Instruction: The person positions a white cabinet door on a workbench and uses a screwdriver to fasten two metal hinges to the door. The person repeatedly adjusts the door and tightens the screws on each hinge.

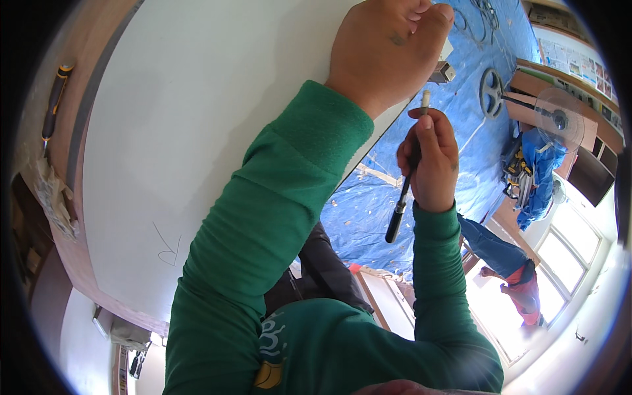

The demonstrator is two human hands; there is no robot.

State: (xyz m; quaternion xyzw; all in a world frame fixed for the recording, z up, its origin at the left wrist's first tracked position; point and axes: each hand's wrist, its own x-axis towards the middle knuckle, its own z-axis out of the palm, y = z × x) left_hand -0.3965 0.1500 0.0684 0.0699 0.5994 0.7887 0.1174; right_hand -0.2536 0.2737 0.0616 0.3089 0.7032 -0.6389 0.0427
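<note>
My left hand (388, 56) is closed at the edge of a large white panel (164, 131). Its fingers curl away from view, so what they hold is hidden. A small squared metal-and-brown piece (442, 72) juts out just below that hand, beyond the panel edge. Lower and to the right, my right hand (434, 155) is wrapped round a slim tool with a black handle (395, 222). The handle has a silver band and points down, while a short pale tip (426, 99) sticks up past my thumb. The tool's exact kind cannot be made out.
A yellow-and-black screwdriver (56, 99) lies along the left side. Blue sheeting (368, 230) covers the floor, with cables (484, 16) on it. To the right stand a fan (559, 120), a bundle of tools (519, 171) and another person (520, 283) near bright windows.
</note>
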